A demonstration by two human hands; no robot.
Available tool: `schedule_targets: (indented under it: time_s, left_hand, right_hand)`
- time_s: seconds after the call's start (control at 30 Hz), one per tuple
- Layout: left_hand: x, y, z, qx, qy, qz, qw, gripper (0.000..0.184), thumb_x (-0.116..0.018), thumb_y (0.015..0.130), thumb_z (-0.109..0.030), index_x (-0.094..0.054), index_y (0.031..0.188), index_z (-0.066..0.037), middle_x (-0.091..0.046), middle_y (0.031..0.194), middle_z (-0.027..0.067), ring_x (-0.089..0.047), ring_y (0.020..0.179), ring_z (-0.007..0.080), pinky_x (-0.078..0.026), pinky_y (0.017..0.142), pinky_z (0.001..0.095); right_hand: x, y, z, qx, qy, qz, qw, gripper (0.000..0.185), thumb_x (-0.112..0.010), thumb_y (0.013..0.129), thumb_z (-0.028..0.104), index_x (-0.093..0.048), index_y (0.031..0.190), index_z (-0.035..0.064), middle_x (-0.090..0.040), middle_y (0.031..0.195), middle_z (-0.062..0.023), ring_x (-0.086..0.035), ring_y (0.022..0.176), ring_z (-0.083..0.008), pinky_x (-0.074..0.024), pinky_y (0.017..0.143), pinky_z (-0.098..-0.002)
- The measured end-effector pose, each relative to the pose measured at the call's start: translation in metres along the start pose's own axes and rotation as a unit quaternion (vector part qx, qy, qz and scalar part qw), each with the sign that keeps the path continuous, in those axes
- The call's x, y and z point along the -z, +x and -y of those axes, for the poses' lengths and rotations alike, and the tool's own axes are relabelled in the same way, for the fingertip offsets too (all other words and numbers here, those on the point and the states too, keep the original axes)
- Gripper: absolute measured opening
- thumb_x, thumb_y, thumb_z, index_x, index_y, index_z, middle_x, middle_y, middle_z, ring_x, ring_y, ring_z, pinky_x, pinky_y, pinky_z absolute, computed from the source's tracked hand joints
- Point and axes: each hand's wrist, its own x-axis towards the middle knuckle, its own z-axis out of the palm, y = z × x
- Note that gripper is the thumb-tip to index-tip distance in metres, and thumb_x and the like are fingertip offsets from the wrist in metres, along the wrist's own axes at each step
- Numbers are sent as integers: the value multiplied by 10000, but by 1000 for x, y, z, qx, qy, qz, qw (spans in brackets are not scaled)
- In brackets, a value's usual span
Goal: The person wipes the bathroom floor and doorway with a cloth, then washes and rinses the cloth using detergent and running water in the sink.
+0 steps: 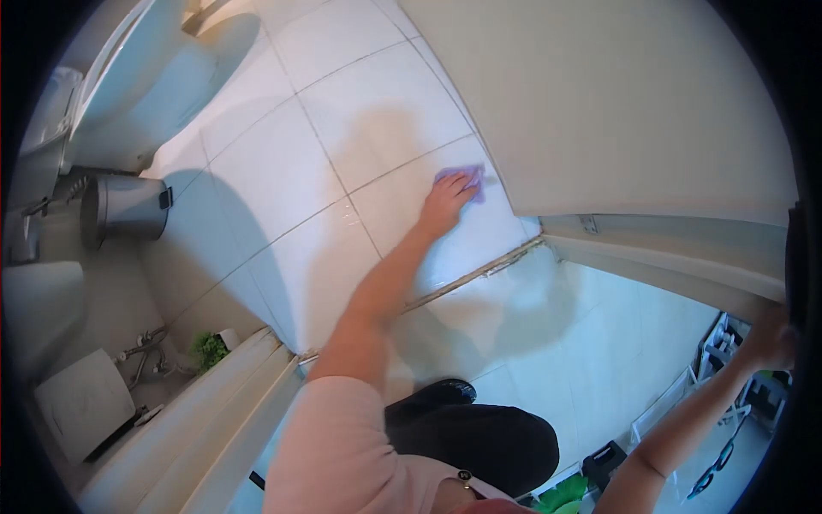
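My left hand (445, 208) presses a purple cloth (471, 182) flat against the white floor tiles, its fingers bent over the cloth. The cloth lies close to the bottom edge of a beige door (616, 103). Off to the right, my right hand (768, 338) is raised beside the door's edge, near a dark upright part. Its fingers are dim and partly cut off by the edge of the view, so their grip is unclear. Small wet glints show on the tiles (282, 171) left of the cloth.
A worn threshold strip (471, 276) crosses the floor by my bent knee (505, 441). At left are a grey bin (127, 208), a toilet (163, 73), a small green plant (208, 349) and a door frame (205, 428). Glasses (715, 469) and a rack (762, 398) are at lower right.
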Motion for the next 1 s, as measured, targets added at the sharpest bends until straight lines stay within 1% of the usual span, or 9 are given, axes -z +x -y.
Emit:
schedule_targets:
  time_s: [0.07, 0.17, 0.27, 0.43, 0.53, 0.7, 0.83, 0.93, 1.0]
  left_hand:
    - [23, -21, 31, -57, -115, 16, 992, 357, -478, 724, 54, -565, 1052, -58, -575, 1081, 118, -520, 1055, 282, -380, 945, 402]
    - [104, -34, 71, 277, 23, -208, 938, 373, -380, 800, 58, -538, 1131, -13, -545, 1136, 179, -505, 1085, 322, -380, 958, 386]
    - [143, -49, 158, 327, 368, -194, 848, 390, -490, 757, -16, -512, 1145, 19, -520, 1149, 218, -465, 1091, 404, -333, 956, 469]
    - [55, 42, 169, 103, 216, -136, 961, 389, -524, 678, -29, -599, 1056, -80, -562, 1135, 151, -466, 1130, 346, -320, 972, 459]
    - [-21, 82, 96, -10, 85, -91, 992, 398, -561, 696, -58, -577, 1094, -68, -559, 1128, 174, -481, 1107, 330, -322, 973, 458]
    - [-52, 47, -25, 29, 119, 21, 992, 402, -574, 700, -49, -556, 1098, 6, -537, 1150, 187, -453, 1140, 353, -315, 999, 448]
    - [-29, -10, -68, -113, -111, 106, 982, 410, -562, 633, 75, -609, 1019, -53, -584, 1053, 136, -503, 1075, 311, -373, 953, 414]
    - [-30, -28, -76, -59, -251, 155, 954, 434, -553, 622, 114, -620, 1004, -81, -599, 1026, 105, -522, 1044, 288, -393, 935, 395]
    - [-31, -8, -89, -89, -208, 153, 962, 394, -555, 660, 68, -615, 1025, -69, -589, 1073, 115, -519, 1051, 289, -386, 939, 402]
  right_hand:
    - [-1, 1, -1, 4, 9, 4, 1000, 704, -336, 918, 512, -232, 1368, -20, -268, 1348, -259, -215, 1282, -362, -277, 983, -542]
    - [-4, 4, 6, 6, 33, 8, 999, 704, -341, 917, 511, -224, 1371, -16, -272, 1338, -264, -219, 1284, -359, -291, 978, -544]
    - [-10, 4, 17, 6, 61, 21, 998, 705, -347, 916, 509, -216, 1373, -11, -276, 1328, -268, -223, 1286, -357, -305, 972, -545]
    - [-2, -1, 47, 10, 90, 41, 995, 692, -341, 923, 492, -210, 1370, -20, -290, 1304, -268, -246, 1281, -359, -327, 969, -537]
    - [-1, -3, 44, 47, 96, 50, 993, 680, -339, 930, 477, -213, 1364, -31, -307, 1283, -271, -279, 1255, -361, -340, 968, -512]
    - [-14, 3, 19, 53, 61, 38, 996, 656, -329, 936, 468, -232, 1359, -24, -362, 1245, -266, -317, 1226, -335, -290, 1006, -476]
    - [-13, -1, 10, 63, 38, 23, 997, 651, -327, 936, 465, -235, 1359, -21, -362, 1250, -263, -315, 1230, -335, -281, 1009, -480]
    - [-13, -1, 7, 72, 37, 13, 997, 647, -326, 936, 462, -236, 1359, -19, -362, 1254, -261, -314, 1232, -335, -274, 1011, -484]
    - [-14, -3, 7, 81, 35, 15, 996, 644, -326, 936, 460, -237, 1359, -17, -362, 1257, -259, -313, 1234, -335, -269, 1013, -486]
